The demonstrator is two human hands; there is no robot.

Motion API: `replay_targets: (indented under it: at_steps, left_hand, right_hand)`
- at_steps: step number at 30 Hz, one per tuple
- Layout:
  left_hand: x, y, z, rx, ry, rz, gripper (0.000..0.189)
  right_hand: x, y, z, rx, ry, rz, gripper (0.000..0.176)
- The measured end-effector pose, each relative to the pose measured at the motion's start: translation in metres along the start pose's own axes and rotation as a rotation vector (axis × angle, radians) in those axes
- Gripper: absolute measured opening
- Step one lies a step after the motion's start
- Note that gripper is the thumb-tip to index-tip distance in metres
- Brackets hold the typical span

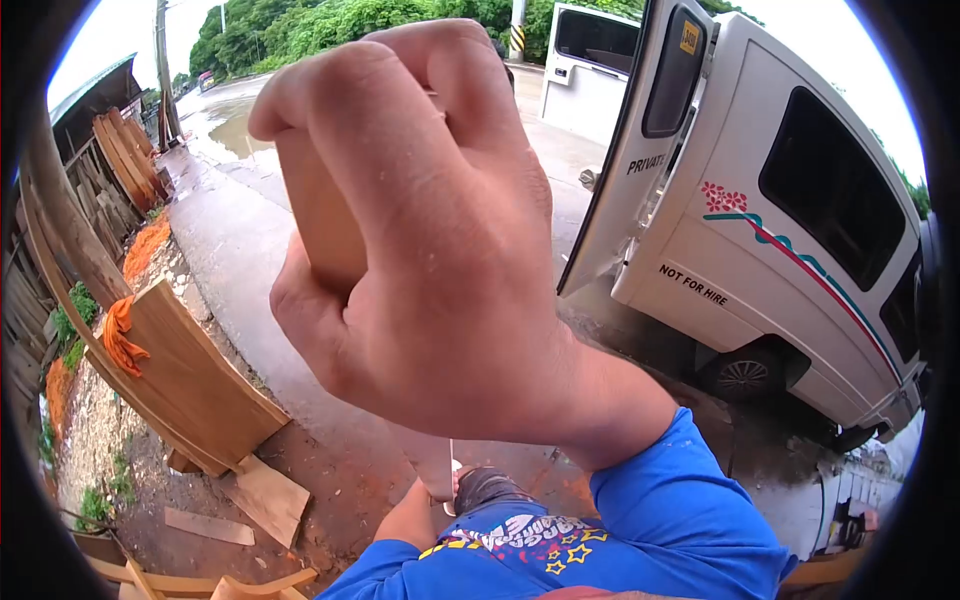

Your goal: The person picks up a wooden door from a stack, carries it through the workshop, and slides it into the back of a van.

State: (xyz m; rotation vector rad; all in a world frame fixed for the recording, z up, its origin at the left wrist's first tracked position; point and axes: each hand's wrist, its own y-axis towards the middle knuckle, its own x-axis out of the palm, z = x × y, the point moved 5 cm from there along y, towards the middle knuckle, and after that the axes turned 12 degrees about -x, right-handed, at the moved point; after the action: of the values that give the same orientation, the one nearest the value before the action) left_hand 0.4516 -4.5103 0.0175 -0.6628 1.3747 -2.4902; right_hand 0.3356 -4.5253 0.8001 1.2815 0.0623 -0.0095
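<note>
Close to the camera, my right hand point(430, 230) is closed around a smooth brown piece that looks like a wooden handle point(320, 210). Its fingers curl over the top and the thumb presses from below. Under the wrist a pale, flat, tapering strip point(428, 465) shows, like a blade. Whether it joins the brown piece is hidden behind my hand. Lower down, my left hand point(415, 510) is beside the strip's lower end. Its fingers are mostly out of sight, so its grip cannot be made out.
A white van point(740, 230) with an open rear door point(640, 150) stands to the right. Wooden boards point(190, 380), an orange cloth point(122, 338) and offcuts point(265, 500) are on the left. Curved wooden pieces point(240, 585) lie at the bottom left. Wet concrete point(230, 240) stretches ahead.
</note>
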Motion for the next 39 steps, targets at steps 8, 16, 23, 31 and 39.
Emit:
replay_targets:
  at_steps: [8, 16, 23, 31, 39]
  left_hand:
    - [-0.127, 0.032, 0.190, -0.078, 0.048, 0.060, 0.056]
    - [-0.218, 0.144, 0.406, -0.015, 0.149, 0.006, 0.056]
    - [-0.346, 0.167, 0.597, 0.028, 0.057, 0.002, 0.060]
    - [-0.415, 0.187, 0.752, -0.119, 0.094, -0.044, 0.059]
    - [-0.459, 0.209, 0.864, 0.011, 0.295, -0.167, 0.059]
  right_hand:
    - [0.166, -0.013, 0.154, 0.009, -0.199, 0.013, 0.037]
    - [0.293, -0.060, 0.267, 0.099, -0.329, -0.189, 0.047]
    - [0.401, -0.090, 0.353, 0.306, -0.468, -0.035, 0.055]
    - [0.512, -0.131, 0.442, 0.215, -0.477, -0.036, 0.060]
    - [0.608, -0.136, 0.502, 0.229, -0.493, -0.049, 0.063]
